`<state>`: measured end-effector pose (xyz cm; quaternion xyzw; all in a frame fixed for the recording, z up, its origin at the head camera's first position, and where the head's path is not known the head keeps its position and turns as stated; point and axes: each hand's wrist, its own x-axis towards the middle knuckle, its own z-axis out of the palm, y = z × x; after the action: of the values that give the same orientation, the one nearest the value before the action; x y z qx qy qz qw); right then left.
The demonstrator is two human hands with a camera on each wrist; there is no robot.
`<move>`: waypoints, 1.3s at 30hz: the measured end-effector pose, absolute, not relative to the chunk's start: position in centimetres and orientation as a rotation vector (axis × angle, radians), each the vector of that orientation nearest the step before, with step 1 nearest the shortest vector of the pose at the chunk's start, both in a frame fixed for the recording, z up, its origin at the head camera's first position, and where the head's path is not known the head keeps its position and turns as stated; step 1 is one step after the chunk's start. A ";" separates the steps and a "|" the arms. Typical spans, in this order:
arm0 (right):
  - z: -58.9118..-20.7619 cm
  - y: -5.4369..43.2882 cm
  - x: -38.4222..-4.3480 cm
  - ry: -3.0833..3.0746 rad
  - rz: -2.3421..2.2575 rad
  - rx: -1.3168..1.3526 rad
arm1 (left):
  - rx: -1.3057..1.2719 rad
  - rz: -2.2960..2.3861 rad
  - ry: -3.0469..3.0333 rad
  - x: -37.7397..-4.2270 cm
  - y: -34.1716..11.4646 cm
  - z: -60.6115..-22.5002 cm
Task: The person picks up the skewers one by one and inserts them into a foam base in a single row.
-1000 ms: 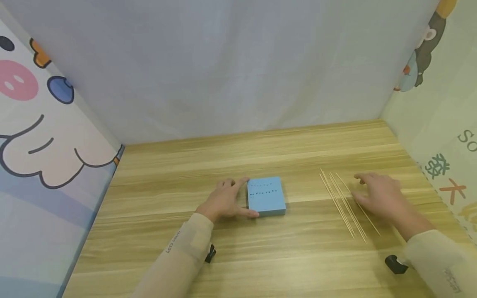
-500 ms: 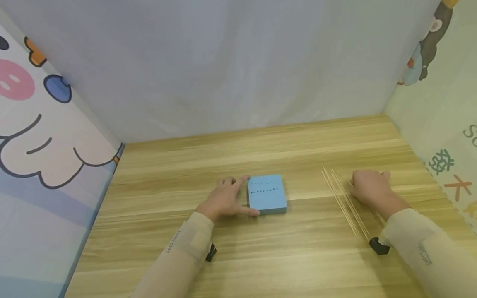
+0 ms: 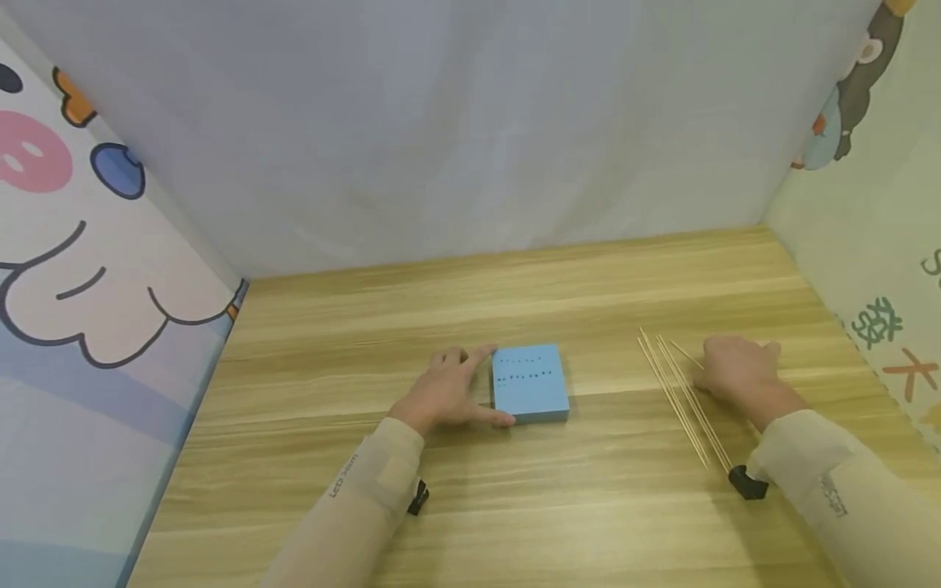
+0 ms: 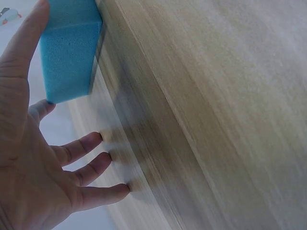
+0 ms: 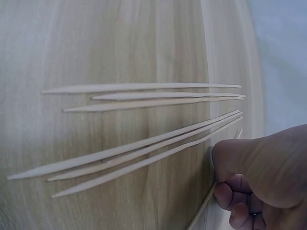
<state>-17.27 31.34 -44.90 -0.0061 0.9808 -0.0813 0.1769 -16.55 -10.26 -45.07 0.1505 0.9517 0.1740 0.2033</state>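
Observation:
A square light-blue foam block (image 3: 531, 384) with rows of dark dots on top lies on the wooden table. My left hand (image 3: 444, 392) holds its left side, with the thumb at the near corner and the index finger at the far corner. The other left fingers spread out, their tips at the tabletop in the left wrist view. To the right, my right hand (image 3: 742, 376) pinches a thin bamboo skewer (image 5: 203, 206) between thumb and curled fingers. Part of that skewer is hidden by the hand. Beside it lie two loose groups of pointed skewers, an upper (image 5: 120, 87) and a lower (image 5: 86, 159).
The wooden table (image 3: 588, 514) meets a pale grey cloth wall (image 3: 470, 147) at the back. Printed side panels stand left (image 3: 110, 359) and right (image 3: 853, 237). Small black devices hang under both wrists, the right one (image 3: 748, 482) overlapping the skewers' near ends.
My right hand has come down from a loosely open pose beside the skewers and curled onto the rightmost one, whose far end now slants more. The left hand and foam block stay put.

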 end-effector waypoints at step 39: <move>-39.1 10.2 -17.5 2.762 -1.667 -0.824 | 0.398 0.509 2.657 -16.7 -10.4 -45.2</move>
<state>-17.52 10.20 -39.08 -0.2464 0.8259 -0.4984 -0.0938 -16.73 -10.39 -45.22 0.1425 0.9516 0.1822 0.2023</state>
